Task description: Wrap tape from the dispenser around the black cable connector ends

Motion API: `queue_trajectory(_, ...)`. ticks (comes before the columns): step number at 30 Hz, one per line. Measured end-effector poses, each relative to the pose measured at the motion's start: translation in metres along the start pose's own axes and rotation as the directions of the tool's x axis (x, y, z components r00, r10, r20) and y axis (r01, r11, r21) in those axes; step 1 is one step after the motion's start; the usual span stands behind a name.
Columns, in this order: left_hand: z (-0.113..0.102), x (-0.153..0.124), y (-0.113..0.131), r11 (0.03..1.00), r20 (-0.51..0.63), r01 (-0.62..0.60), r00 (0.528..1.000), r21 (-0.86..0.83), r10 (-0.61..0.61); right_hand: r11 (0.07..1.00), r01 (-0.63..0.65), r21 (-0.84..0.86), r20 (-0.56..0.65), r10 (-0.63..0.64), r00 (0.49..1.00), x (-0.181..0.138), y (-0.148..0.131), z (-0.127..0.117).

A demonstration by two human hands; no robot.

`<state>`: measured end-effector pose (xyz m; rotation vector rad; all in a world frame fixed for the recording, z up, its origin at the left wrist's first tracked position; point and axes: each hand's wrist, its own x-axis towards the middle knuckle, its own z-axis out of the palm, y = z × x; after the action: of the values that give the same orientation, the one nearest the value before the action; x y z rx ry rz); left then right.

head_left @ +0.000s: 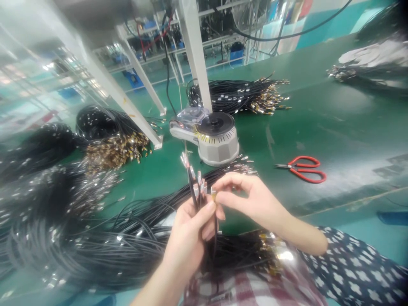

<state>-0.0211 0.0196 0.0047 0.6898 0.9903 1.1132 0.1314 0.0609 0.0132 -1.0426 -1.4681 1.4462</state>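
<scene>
In the middle of the head view my left hand is closed around several black cables, whose silvery connector ends stick up above the fingers. My right hand comes in from the right, thumb and forefinger pinched at a small metal connector with a yellowish part. That connector sits just above my left thumb, close to the other cable ends. Below both hands, a thick bundle of black cables lies across the lap and table edge, with gold-coloured ends at its right.
Behind the hands stands a round grey tape dispenser. Red-handled scissors lie to the right on the green table. Cable bundles lie at the back, more at the left. White posts rise from the table.
</scene>
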Motion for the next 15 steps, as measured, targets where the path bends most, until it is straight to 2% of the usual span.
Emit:
queue_trajectory(6, 0.0005, -0.0003, -0.0016, 1.0, 0.007, 0.013, 1.0, 0.017, -0.014, 0.981, -0.016, 0.193, 0.143, -0.012, 0.99, 0.0044, 0.0031, 0.0034)
queue_trajectory(8, 0.0012, 0.001, -0.0023, 1.0, -0.005, 0.012, 1.0, 0.022, -0.012, 0.985, 0.016, 0.171, 0.117, -0.036, 0.993, 0.0038, 0.0032, 0.0032)
queue_trajectory(12, 0.0018, 0.0031, -0.0036, 0.999, -0.059, 0.004, 0.998, 0.053, -0.001, 0.994, 0.103, 0.037, -0.011, -0.103, 0.995, 0.0001, 0.0029, 0.0049)
queue_trajectory(15, 0.0014, 0.0029, -0.0037, 0.998, -0.064, -0.006, 0.998, 0.063, 0.01, 0.992, 0.071, 0.104, 0.052, -0.077, 0.996, 0.0006, 0.0063, 0.0043)
